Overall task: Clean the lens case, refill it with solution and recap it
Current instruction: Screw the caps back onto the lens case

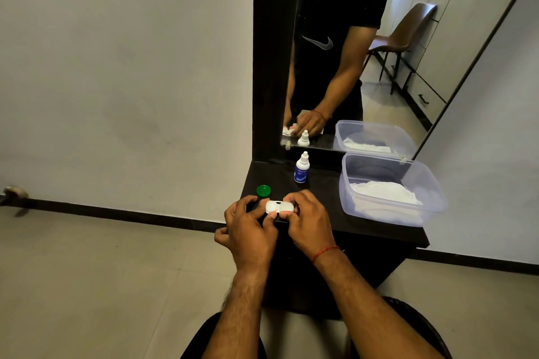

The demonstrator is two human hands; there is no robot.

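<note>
A white two-well lens case (279,206) sits between my hands above the front edge of the dark shelf (364,227). My left hand (248,229) grips its left side with thumb and fingers. My right hand (307,221) holds the right side, fingers curled over the right well; I cannot tell if a cap is on it. The left well looks uncovered. A green cap (263,190) lies on the shelf just behind my left hand. The small white and blue solution bottle (302,168) stands upright, capped, farther back.
A clear plastic tub (431,183) with white cloth inside occupies the shelf's right half. A mirror (350,52) rises behind the shelf, reflecting me and a brown chair. A white wall is left, tiled floor below.
</note>
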